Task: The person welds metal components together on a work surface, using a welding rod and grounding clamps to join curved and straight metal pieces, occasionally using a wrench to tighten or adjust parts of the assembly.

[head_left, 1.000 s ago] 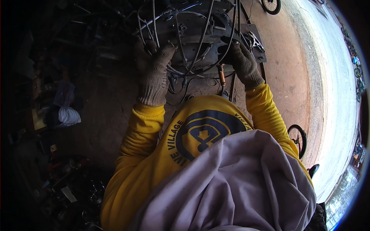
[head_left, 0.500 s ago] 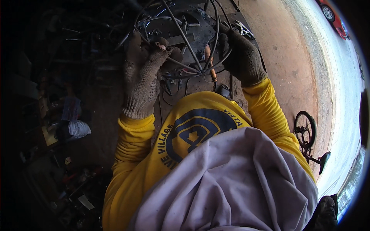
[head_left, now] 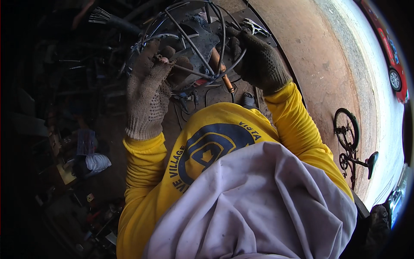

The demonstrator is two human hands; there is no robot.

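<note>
Both my hands wear brown knitted work gloves and grip a round cage-like frame of bent metal rods [head_left: 189, 42]. My left hand [head_left: 151, 86] closes on the near left part of its rim, a bare fingertip showing through the glove. On the right side, my right hand [head_left: 262, 60] has its fingers wrapped about the rim, partly hidden behind it. The frame is tilted over a dark metal work surface. Behind its rods lies an orange-brown handle [head_left: 222, 71] with a cable at its lower end, possibly a welding electrode holder.
Silver locking pliers or a clamp [head_left: 256, 26] lie beyond my right hand. A bundle of thin rods [head_left: 101, 17] sticks out at the far left. Dark clutter fills the left, with a white bag [head_left: 98, 162]. On the right stand a bicycle [head_left: 347, 129] and a red car [head_left: 394, 60].
The whole view has shifted, and the bundle of rods now shows at the upper left. My hands and the frame appear a little further left, with both grips kept.
</note>
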